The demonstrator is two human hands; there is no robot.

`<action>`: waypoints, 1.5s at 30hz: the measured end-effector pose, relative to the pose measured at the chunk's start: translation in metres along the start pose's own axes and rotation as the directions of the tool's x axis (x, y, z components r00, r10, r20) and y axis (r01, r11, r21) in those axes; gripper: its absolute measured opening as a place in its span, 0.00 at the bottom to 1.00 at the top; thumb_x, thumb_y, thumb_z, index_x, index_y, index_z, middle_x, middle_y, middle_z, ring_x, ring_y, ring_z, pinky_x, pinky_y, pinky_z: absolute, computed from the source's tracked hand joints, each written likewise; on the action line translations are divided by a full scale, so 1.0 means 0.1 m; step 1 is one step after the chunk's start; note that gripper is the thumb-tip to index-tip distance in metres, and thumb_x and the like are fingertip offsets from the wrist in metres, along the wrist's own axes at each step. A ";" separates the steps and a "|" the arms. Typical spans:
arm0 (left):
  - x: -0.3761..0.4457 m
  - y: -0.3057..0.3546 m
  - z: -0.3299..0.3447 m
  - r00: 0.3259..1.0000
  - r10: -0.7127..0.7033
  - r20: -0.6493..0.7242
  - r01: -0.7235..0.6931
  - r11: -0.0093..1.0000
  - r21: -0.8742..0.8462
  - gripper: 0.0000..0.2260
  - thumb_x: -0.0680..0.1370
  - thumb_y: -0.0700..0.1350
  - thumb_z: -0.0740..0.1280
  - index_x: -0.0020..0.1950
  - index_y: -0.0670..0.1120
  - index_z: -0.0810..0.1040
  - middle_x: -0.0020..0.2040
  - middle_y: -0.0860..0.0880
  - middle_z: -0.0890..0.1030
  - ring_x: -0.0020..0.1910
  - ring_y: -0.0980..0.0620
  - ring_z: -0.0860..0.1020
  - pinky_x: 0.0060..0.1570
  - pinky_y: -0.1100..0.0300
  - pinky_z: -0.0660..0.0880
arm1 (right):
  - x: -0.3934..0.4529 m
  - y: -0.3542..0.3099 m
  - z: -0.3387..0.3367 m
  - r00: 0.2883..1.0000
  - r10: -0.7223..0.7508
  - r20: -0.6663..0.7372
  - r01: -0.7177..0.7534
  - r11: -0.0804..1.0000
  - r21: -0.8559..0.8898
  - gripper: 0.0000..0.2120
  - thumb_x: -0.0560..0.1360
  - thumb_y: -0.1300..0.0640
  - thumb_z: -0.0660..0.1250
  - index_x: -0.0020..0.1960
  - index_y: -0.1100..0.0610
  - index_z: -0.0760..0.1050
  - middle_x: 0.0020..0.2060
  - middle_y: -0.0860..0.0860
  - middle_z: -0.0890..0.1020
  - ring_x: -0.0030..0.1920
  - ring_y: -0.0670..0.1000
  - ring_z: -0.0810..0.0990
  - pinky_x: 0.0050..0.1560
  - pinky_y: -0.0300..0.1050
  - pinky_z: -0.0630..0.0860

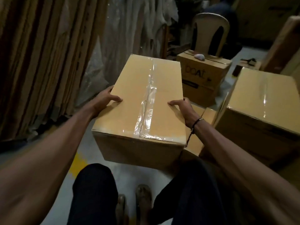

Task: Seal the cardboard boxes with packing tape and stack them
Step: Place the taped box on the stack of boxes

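Note:
A plain cardboard box (129, 101) fills the middle of the head view, its top seam covered by a strip of clear packing tape (146, 103). My left hand (105, 99) grips its left side with the thumb laid on top. My right hand (182, 108) grips the right side the same way; the fingers of both are hidden behind the walls. A second taped box (263, 101) stands to the right. Whether the held box rests on the floor or is lifted I cannot tell.
A printed box (201, 78) with a pale object (200, 57) on top stands behind, in front of a plastic chair (211, 30). Flat cardboard sheets (40, 62) lean along the left. A flattened piece of cardboard (196, 127) lies under my right wrist. My legs and feet are below.

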State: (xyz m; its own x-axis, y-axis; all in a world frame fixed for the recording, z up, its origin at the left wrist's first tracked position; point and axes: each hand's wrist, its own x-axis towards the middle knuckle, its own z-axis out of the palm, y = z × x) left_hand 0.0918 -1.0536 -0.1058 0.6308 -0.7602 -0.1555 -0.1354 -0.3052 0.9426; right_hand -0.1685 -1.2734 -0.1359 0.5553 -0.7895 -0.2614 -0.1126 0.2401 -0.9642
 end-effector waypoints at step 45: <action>3.41 -0.65 3.22 0.817 0.114 0.565 -0.293 0.926 0.237 0.32 0.82 0.56 0.67 0.81 0.53 0.54 0.71 0.47 0.73 0.67 0.43 0.75 0.68 0.41 0.73 | 2.47 1.01 -1.63 0.805 -0.326 -0.495 -0.414 0.289 -0.863 0.32 0.80 0.53 0.57 0.81 0.62 0.56 0.81 0.60 0.56 0.81 0.61 0.53 0.81 0.57 0.50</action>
State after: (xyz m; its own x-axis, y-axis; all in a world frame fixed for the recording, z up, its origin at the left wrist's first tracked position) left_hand 0.0698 -1.4778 -0.3157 0.0684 -0.9800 -0.1868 -0.4915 -0.1960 0.8485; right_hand -0.1771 -1.5366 -0.3048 0.0758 -0.9937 0.0821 -0.9737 -0.0915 -0.2088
